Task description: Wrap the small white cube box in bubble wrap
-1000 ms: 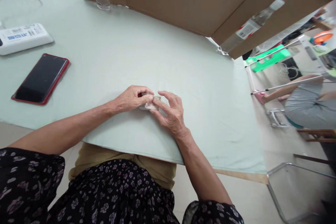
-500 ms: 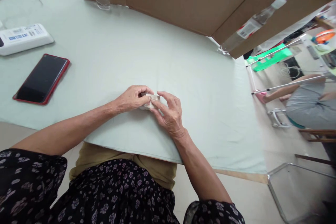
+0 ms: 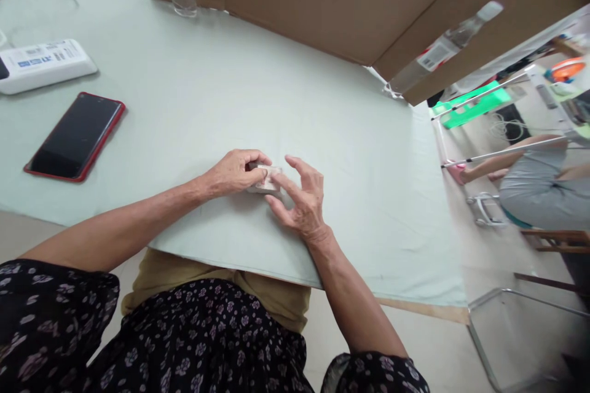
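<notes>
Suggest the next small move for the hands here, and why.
Probably a firmer right hand pinch: the left hand pins the small pale object on the table, while the right only touches it with a fingertip, other fingers spread.

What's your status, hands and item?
Left hand pinching small pale object on the table. Right hand fingertips on it, fingers spread. Phone well left, nothing obstructing.

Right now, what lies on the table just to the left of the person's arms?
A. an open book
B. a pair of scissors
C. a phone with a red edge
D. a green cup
C: a phone with a red edge lies flat, screen dark, on the pale green table.
</notes>
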`<state>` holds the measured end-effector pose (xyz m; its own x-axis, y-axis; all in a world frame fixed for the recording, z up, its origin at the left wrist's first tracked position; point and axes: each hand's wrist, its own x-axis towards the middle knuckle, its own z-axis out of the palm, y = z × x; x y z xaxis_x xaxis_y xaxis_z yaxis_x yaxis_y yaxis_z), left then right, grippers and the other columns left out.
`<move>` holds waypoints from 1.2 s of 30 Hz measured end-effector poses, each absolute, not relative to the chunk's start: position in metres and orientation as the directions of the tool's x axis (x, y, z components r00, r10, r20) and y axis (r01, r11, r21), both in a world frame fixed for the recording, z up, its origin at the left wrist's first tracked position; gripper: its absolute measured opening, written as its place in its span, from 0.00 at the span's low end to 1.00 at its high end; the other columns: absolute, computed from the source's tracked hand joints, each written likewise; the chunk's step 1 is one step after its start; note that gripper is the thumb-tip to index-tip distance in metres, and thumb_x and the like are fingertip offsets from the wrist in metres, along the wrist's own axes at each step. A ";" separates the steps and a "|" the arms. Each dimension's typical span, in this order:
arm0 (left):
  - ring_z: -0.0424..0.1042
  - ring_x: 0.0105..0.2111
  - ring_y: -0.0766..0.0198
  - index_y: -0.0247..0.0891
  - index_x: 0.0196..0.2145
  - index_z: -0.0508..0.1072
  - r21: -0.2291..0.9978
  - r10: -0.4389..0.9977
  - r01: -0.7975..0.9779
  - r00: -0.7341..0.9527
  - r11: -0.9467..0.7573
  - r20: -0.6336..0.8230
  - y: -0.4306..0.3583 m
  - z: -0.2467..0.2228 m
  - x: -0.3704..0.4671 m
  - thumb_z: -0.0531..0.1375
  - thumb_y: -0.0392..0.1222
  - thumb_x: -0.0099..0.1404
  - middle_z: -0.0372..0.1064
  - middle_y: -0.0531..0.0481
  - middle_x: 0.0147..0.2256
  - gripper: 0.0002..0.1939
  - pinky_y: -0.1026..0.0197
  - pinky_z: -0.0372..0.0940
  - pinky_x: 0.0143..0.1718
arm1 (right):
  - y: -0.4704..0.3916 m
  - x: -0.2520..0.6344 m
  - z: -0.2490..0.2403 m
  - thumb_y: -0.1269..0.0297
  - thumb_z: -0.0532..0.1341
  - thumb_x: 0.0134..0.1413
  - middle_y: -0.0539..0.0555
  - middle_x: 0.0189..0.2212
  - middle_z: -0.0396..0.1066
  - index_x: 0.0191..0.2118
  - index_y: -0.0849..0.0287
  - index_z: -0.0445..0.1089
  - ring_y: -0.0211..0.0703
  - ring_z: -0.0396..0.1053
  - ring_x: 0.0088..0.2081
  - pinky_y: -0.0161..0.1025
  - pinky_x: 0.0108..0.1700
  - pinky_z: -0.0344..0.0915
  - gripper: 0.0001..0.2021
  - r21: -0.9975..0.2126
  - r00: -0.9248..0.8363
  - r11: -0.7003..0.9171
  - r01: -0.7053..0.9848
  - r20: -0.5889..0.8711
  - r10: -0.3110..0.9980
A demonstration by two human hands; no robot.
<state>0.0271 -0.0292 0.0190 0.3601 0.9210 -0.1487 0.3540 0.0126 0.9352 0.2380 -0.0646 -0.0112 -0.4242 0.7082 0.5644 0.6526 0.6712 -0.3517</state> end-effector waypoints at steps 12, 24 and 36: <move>0.66 0.27 0.66 0.34 0.41 0.79 0.939 0.933 0.344 0.339 -0.003 -0.121 -0.028 0.020 0.026 0.59 0.46 0.56 0.73 0.51 0.28 0.19 0.64 0.60 0.28 | -0.067 0.238 -0.009 0.58 0.61 0.62 0.61 0.60 0.67 0.59 0.52 0.67 0.56 0.68 0.58 0.54 0.58 0.64 0.20 -0.318 -0.330 0.665 0.676 0.677 0.658; 0.65 0.27 0.66 0.33 0.40 0.79 0.938 0.934 0.345 0.343 -0.027 -0.099 -0.027 0.019 0.026 0.58 0.46 0.55 0.73 0.51 0.28 0.19 0.65 0.58 0.28 | -0.066 0.232 -0.015 0.53 0.58 0.65 0.60 0.62 0.67 0.61 0.51 0.66 0.57 0.66 0.60 0.54 0.57 0.61 0.21 -0.098 -0.485 0.676 0.731 0.622 0.614; 0.74 0.37 0.60 0.33 0.43 0.78 0.966 0.975 0.259 0.218 -0.017 -0.041 -0.022 0.018 0.021 0.61 0.49 0.57 0.79 0.45 0.40 0.20 0.58 0.68 0.42 | -0.065 0.238 -0.014 0.53 0.59 0.65 0.62 0.61 0.67 0.63 0.52 0.62 0.57 0.67 0.62 0.58 0.61 0.64 0.24 -0.296 -0.307 0.604 0.740 0.651 0.695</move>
